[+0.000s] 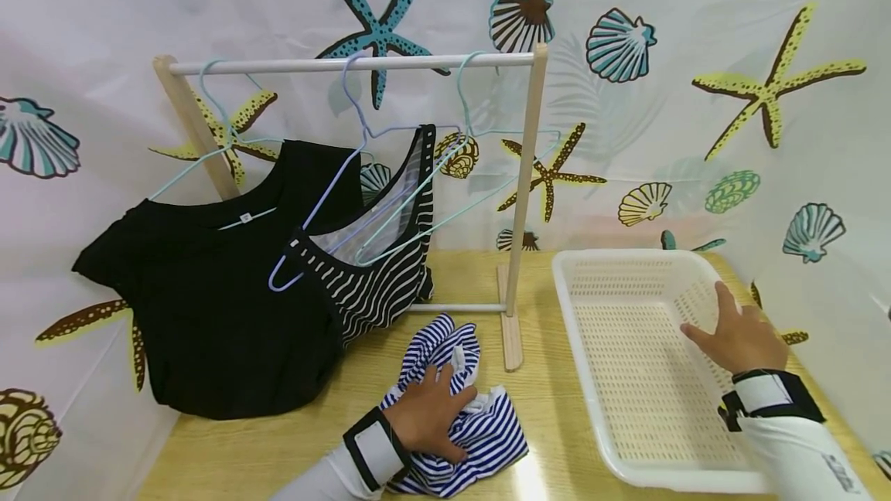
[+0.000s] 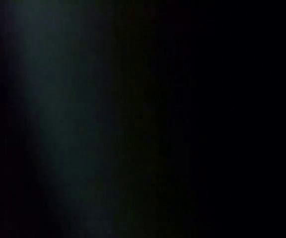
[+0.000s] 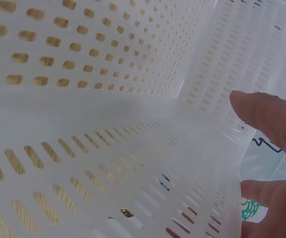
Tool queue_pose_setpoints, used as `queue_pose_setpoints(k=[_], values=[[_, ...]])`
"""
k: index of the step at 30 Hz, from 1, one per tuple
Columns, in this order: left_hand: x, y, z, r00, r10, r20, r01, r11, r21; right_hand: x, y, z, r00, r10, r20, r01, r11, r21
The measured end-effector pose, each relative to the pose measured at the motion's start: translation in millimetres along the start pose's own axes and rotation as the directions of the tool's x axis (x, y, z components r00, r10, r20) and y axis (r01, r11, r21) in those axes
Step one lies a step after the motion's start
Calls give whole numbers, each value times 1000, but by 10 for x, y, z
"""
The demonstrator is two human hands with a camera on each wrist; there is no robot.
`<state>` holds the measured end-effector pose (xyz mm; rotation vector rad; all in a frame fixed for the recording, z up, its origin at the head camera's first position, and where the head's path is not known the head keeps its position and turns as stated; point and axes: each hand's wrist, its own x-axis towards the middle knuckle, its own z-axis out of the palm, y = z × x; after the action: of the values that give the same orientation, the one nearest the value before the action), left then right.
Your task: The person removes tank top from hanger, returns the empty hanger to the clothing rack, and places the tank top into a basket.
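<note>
My left hand point(image 1: 430, 416) rests with spread fingers on a crumpled blue-and-white striped garment point(image 1: 497, 439) on the table. Dark blur fills the left wrist view. At the right side of a white perforated plastic basket point(image 1: 629, 377) is my right hand point(image 1: 745, 337), its thumb and index finger spread apart. The right wrist view shows one digit reaching over the inside of the basket wall point(image 3: 133, 119) and other fingertips at the rim. Part of the right hand's fingers are hidden behind the hand in the head view.
Behind the left hand stands a clothes rack with a white rail point(image 1: 292, 66) and wooden posts. On it hang a black T-shirt point(image 1: 230, 308), a black-and-white striped top point(image 1: 390, 284) on a purple hanger, and a bare mint hanger point(image 1: 480, 132). A shell-and-starfish curtain point(image 1: 668, 168) surrounds the wooden table.
</note>
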<state>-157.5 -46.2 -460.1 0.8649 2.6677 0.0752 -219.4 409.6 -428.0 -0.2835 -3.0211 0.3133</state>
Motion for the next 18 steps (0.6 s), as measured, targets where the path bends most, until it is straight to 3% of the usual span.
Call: queue_pose_setpoints(k=[7, 18], values=[[-7, 76, -25, 999, 28, -26, -25, 994, 106, 31, 1, -13, 1000, 4, 5, -4, 1000, -12], [-7, 136, 4, 999, 51, 4, -51, 990, 128, 48, 34, -6, 1000, -3, 21, 3, 1000, -11]])
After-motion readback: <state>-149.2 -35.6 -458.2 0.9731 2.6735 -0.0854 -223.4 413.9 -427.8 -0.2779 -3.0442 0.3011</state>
